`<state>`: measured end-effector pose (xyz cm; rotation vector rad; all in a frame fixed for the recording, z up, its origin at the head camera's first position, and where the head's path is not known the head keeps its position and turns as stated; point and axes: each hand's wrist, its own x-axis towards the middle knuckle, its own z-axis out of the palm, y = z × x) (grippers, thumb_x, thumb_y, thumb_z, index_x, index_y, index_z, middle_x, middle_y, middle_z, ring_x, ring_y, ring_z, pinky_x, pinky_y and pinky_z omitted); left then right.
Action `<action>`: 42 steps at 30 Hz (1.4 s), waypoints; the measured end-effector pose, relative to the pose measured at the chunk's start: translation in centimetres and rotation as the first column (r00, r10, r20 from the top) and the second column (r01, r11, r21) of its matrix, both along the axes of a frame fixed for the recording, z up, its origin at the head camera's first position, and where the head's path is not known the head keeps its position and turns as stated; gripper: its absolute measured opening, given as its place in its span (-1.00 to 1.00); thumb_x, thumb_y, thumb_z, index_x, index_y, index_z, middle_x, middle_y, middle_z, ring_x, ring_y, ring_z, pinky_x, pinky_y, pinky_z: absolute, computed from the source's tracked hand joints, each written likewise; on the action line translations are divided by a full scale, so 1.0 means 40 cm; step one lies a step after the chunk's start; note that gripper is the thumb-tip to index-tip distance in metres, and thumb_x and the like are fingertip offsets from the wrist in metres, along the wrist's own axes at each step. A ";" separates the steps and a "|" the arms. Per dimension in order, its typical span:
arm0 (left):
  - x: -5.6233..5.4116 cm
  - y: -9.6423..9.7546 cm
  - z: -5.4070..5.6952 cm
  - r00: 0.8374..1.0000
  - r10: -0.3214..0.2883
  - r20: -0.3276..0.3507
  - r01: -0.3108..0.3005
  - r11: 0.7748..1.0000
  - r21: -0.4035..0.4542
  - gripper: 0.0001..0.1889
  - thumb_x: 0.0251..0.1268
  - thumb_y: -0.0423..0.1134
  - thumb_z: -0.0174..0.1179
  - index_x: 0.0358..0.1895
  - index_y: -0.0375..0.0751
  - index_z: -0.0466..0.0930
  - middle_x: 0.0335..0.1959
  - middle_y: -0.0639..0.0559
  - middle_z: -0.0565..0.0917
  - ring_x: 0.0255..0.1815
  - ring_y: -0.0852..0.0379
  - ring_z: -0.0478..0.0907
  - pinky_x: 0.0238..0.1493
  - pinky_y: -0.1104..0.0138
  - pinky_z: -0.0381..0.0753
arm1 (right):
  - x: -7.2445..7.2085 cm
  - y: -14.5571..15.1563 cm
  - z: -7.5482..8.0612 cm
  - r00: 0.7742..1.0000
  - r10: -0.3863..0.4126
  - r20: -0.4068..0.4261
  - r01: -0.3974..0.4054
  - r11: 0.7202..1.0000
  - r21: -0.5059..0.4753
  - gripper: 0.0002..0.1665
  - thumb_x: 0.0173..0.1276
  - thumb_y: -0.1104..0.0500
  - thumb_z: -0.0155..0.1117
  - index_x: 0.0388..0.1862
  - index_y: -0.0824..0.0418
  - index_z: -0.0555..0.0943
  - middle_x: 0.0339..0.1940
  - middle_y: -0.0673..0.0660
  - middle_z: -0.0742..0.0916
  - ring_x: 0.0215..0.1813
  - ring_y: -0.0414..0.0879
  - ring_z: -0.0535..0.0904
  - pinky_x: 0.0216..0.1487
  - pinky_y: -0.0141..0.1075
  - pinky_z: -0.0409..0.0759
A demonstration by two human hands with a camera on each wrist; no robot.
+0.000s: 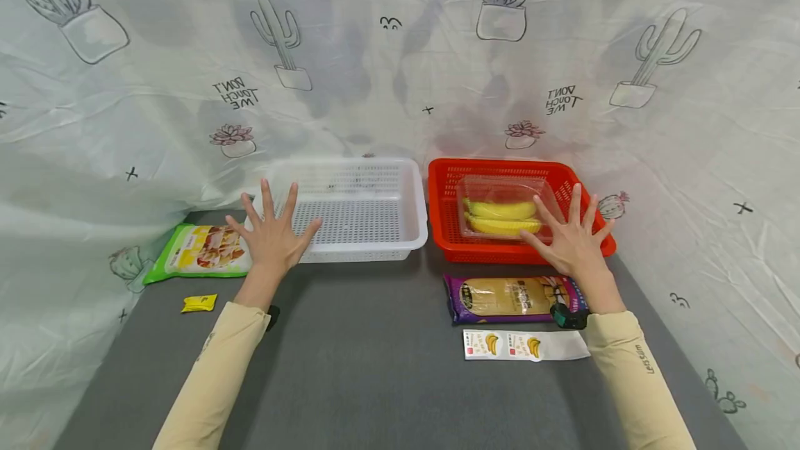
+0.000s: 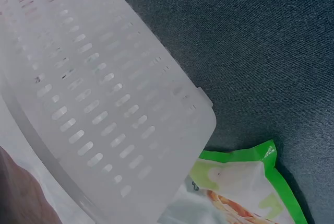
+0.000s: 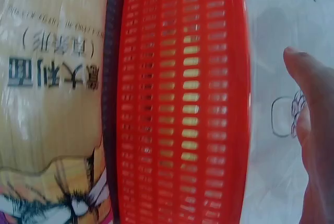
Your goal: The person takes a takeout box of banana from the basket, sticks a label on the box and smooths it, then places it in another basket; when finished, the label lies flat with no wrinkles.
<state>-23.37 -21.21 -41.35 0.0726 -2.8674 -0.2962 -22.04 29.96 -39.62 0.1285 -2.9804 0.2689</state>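
Note:
My left hand [image 1: 273,236] is spread over the left end of a white plastic basket [image 1: 350,247], its fingers straight and holding nothing. Fingers splayed, my right hand [image 1: 571,242] hovers over the right side of a red basket [image 1: 444,245]. Inside that red basket lies a clear plastic box [image 1: 500,189] with yellow bananas [image 1: 503,217] in it. A purple pack of spaghetti [image 1: 512,297] lies in front of the red basket, partly under my right wrist. In the right wrist view, the bananas show through the red basket's slots.
A green food bag [image 1: 215,250] lies left of the white basket, with a small yellow packet [image 1: 199,303] nearer me. A strip of banana stickers [image 1: 525,344] lies before the spaghetti. Printed cloth [image 1: 375,89] hangs behind and beside the grey table [image 1: 375,367].

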 end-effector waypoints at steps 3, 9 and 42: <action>0.003 0.000 -0.003 1.000 -0.001 -0.002 0.001 1.000 0.009 -0.09 0.25 0.48 -0.20 0.54 0.26 -0.37 0.48 0.01 -0.68 0.41 -0.29 -0.75 0.17 -0.43 -0.56 | -0.003 0.020 -0.006 1.000 0.018 0.007 -0.018 1.000 -0.007 -0.02 0.31 -0.50 -0.16 0.57 -0.21 -0.20 0.47 0.22 -0.53 0.40 0.37 -0.70 0.04 0.56 -0.53; 0.002 -0.002 -0.004 0.998 -0.059 0.007 0.059 0.997 0.046 -0.10 0.28 0.39 -0.09 0.55 0.24 -0.32 0.52 -0.08 -0.56 0.44 -0.37 -0.63 0.16 -0.46 -0.48 | -0.015 0.074 -0.004 0.997 0.079 0.010 -0.078 0.995 -0.059 -0.09 0.37 -0.40 -0.11 0.57 -0.12 -0.07 0.50 0.34 -0.39 0.40 0.40 -0.65 0.09 0.53 -0.52; -0.023 0.032 0.051 0.992 -0.122 0.015 0.080 0.735 0.673 -0.39 0.46 -0.15 0.04 0.49 -0.21 0.12 0.48 -0.29 0.10 0.47 -0.28 0.01 0.38 -0.10 0.08 | -0.031 0.263 0.041 0.950 0.106 0.295 -0.051 0.981 -0.186 -0.21 0.25 -0.16 0.32 0.09 0.54 0.51 0.36 0.60 0.20 0.15 0.44 0.30 -0.32 -0.21 0.49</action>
